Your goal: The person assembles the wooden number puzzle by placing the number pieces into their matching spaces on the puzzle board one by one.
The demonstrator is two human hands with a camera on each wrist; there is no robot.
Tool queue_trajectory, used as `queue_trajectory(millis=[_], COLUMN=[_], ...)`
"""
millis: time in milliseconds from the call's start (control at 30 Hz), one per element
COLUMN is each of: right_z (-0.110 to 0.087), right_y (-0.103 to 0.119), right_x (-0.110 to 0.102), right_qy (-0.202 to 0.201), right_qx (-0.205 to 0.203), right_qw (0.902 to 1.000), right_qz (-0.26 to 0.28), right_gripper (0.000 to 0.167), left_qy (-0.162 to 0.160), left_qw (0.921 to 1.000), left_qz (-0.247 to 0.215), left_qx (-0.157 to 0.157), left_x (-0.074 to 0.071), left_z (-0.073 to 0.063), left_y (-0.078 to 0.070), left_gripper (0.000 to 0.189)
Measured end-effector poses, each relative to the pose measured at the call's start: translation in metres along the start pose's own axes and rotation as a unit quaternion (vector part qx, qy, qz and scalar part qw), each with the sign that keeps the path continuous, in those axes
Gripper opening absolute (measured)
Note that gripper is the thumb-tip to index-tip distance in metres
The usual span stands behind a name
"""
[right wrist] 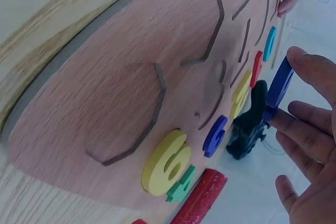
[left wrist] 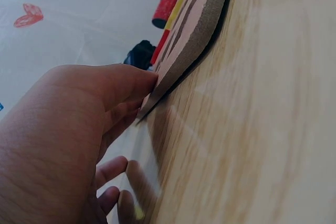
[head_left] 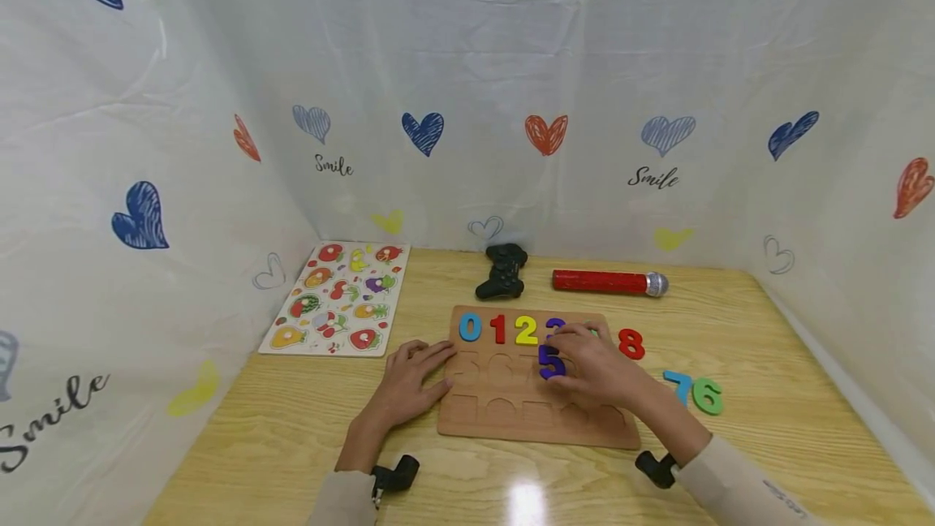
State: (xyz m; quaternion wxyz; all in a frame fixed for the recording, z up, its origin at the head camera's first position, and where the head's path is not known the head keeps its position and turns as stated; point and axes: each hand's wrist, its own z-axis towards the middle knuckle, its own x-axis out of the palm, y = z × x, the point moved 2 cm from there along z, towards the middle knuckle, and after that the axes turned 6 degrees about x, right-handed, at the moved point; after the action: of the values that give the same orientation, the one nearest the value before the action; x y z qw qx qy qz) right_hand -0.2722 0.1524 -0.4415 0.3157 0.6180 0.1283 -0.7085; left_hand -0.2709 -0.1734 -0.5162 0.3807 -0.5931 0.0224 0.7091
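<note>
My right hand (head_left: 595, 364) pinches a purple number 5 (head_left: 552, 362) between thumb and fingertips, raised over the wooden number board (head_left: 467, 420). In the right wrist view the 5 (right wrist: 279, 87) is seen nearly edge-on. My left hand (head_left: 412, 384) rests at the board's left edge, its fingers extended; the left wrist view shows the thumb against the board's side. Along the board's top row sit a blue 0 (head_left: 471, 327), red 1 (head_left: 498, 329), yellow 2 (head_left: 526, 329) and purple 3 (head_left: 555, 325). A green 4 (right wrist: 181, 184) and a yellow curved number (right wrist: 167, 163) are mostly hidden by the right hand in the head view.
Right of the board lie a red 8 (head_left: 631, 344), blue 7 (head_left: 678, 385) and green 6 (head_left: 707, 396). Behind it are a black game controller (head_left: 502, 271) and a red toy microphone (head_left: 609, 282). A fruit puzzle board (head_left: 336, 299) lies at the back left.
</note>
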Motion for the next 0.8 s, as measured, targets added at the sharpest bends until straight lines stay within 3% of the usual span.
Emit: queue_trajectory(millis=[267,800], right_z=[0.007,0.023], right_y=[0.007,0.021], right_x=[0.007,0.018], right_qy=[0.022,0.027], right_qx=[0.024,0.006], right_qw=[0.9995,0.9996], right_qz=[0.003,-0.001], right_gripper=[0.050,0.048], left_qy=[-0.014,-0.005], left_qw=[0.9998,1.0000], left_qz=[0.005,-0.002], left_qx=[0.010,0.005], left_x=[0.001,-0.001], left_z=[0.000,0.000], left_y=[0.001,-0.001], left_gripper=[0.051,0.050])
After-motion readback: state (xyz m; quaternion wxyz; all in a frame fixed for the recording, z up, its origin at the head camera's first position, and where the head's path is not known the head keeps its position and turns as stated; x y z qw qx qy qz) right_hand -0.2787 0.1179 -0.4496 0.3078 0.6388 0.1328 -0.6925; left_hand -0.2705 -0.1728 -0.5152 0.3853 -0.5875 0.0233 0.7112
